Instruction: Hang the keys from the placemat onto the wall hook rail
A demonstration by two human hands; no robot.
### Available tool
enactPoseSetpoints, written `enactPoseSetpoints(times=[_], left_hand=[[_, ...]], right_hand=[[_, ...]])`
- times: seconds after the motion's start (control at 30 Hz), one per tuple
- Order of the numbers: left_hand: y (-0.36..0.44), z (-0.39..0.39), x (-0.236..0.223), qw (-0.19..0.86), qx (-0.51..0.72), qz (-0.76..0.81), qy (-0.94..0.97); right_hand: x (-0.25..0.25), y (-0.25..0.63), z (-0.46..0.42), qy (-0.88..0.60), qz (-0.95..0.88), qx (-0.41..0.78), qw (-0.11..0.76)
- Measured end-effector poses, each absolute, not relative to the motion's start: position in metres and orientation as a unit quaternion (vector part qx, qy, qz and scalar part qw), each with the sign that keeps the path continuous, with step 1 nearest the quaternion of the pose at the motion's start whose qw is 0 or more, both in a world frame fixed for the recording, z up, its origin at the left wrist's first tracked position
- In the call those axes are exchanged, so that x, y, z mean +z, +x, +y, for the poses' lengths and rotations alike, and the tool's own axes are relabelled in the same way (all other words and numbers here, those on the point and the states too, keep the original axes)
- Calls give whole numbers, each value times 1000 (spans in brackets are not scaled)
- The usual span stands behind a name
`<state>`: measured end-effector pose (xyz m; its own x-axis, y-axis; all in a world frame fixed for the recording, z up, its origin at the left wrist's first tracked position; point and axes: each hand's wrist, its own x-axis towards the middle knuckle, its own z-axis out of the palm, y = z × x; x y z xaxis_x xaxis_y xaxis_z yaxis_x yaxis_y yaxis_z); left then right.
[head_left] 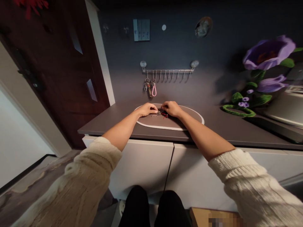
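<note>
A small bunch of keys point(155, 115) with a red-and-dark piece point(164, 114) lies low over an oval mat with a white rim point(163, 127). My left hand point(148, 109) comes in from the left, its fingers closed in a pinch at the metal ring of the bunch. From the other side my right hand point(172, 108) bends down with curled fingers, closed at the red-and-dark end. Its fingertips are partly hidden, and the exact grip is too small to make out.
On the wall, a hook rail point(169, 71) carries keys and a pink loop point(154, 89). Purple artificial flowers point(270, 56) and a metallic appliance point(287, 107) stand on the counter point(220, 126) at right. A cardboard box point(201, 217) sits below; a dark red door point(63, 63) is at left.
</note>
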<state>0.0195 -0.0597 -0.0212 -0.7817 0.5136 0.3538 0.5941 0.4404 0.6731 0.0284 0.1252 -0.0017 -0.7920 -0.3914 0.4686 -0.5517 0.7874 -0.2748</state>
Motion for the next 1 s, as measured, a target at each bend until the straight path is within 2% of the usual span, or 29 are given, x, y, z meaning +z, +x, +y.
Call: enactPoseSetpoints(times=[0.3, 0.77, 1.0], left_hand=[[22, -58, -21, 64, -459, -835, -296], [31, -51, -15, 51, -583, -783, -212], [25, -50, -13, 78, -638, -741, -193]], right_hand=[[2, 26, 124, 265, -928, 171, 196], [4, 30, 122, 271, -914, 234, 193], [9, 38, 119, 246, -897, 322, 178]])
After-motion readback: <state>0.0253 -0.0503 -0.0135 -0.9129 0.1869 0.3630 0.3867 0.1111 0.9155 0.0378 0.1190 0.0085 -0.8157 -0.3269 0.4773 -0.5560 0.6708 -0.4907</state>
